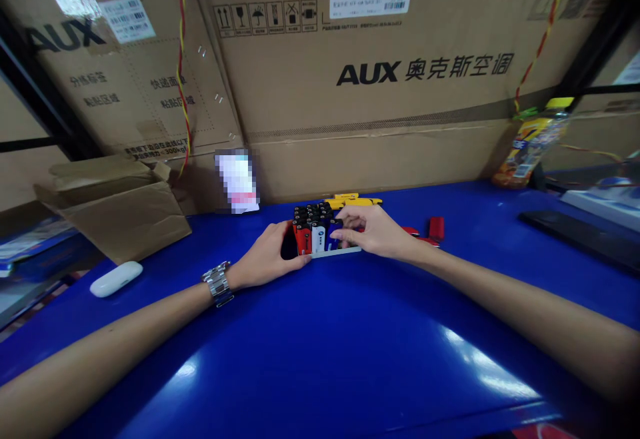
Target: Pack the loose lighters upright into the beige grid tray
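On the blue table, a pale tray [340, 251] holds several upright items with black tops, in rows. In its front row stand a red one [303, 239], a white one [318, 238] and a blue one [331, 240]. My left hand [273, 252], below a metal watch [219, 284], wraps the tray's left side, thumb along the front edge. My right hand [367, 229] pinches the blue item at the tray's right part. Behind the tray lie yellow items [355, 202]. Red items [436, 228] lie to the right of my right hand.
An open cardboard box [125, 216] and a white case [116, 279] are at the left. Large cartons [375, 106] stand along the back. A bottle [533, 146] and a long black object [580, 239] are at the right. A twisted cord [181, 72] hangs down.
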{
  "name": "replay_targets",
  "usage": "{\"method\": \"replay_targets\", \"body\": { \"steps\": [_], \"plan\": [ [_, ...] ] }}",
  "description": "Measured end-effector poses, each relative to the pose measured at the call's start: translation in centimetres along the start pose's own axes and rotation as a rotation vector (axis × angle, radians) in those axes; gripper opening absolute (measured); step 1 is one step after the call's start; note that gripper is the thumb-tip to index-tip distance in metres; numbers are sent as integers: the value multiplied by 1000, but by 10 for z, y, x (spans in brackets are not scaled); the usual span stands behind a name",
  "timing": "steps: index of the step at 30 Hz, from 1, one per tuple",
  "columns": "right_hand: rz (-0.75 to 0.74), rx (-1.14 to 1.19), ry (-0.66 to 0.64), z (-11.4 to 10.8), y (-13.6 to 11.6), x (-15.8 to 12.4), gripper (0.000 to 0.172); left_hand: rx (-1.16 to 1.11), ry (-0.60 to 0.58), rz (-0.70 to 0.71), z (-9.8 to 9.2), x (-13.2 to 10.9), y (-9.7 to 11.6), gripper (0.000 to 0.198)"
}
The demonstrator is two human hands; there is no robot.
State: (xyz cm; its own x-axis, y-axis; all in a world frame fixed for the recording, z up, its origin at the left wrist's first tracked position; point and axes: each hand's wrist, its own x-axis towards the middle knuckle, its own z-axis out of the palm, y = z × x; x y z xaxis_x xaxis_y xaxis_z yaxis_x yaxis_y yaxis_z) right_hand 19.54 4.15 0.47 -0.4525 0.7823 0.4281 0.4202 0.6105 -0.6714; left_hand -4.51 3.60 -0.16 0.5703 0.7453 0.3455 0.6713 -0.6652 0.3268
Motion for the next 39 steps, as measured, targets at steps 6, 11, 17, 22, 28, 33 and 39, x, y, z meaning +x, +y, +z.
{"method": "replay_targets", "body": {
  "steps": [6,11,17,22,28,33,39],
  "plan": [
    [-82,-225,57,-9,-12,3,37,-11,3,-6,1,0,-2,52],
    [27,-481,105,-34,-13,5,36,-12,-19,-58,1,-1,-3,65],
    [202,-832,-280,-49,1,2,13,-22,-25,-72,1,-1,-4,65],
    [177,-811,-299,-45,12,3,29,-14,-32,-66,0,-1,-4,64],
    [200,-533,14,-44,16,5,13,-20,-41,-66,-1,-1,-2,61],
    [224,15,160,-36,16,8,12,-25,-43,-74,-2,-1,0,61],
    [320,359,272,-25,12,9,39,-32,-46,-75,-2,-1,0,61]
  ]
}}
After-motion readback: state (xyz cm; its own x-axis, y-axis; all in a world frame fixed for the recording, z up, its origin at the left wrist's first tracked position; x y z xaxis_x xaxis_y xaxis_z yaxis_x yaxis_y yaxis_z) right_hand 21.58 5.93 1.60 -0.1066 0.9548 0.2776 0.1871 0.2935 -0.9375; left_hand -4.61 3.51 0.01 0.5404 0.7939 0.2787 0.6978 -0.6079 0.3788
